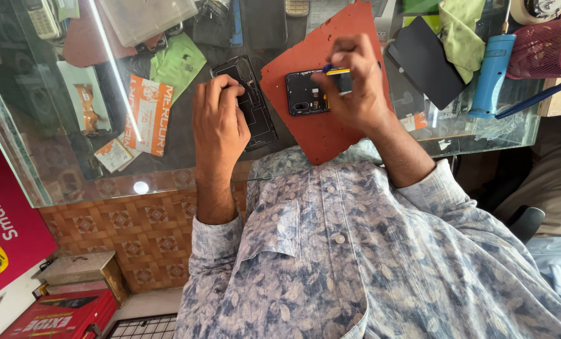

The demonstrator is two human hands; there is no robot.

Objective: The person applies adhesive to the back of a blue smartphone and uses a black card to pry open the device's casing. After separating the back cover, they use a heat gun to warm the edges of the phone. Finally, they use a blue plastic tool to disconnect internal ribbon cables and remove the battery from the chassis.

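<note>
An opened black phone lies on a red work mat on the glass table. My right hand is closed around a small tool with a blue and yellow handle, held over the phone's right part. My left hand rests with bent fingers on a black phone back frame lying to the left of the mat. The tool's tip is hidden by my fingers.
A blue cylindrical tool and a pink mesh basket stand at the right. A dark sheet, green cloths, paper packets and a clear plastic box lie about the glass table.
</note>
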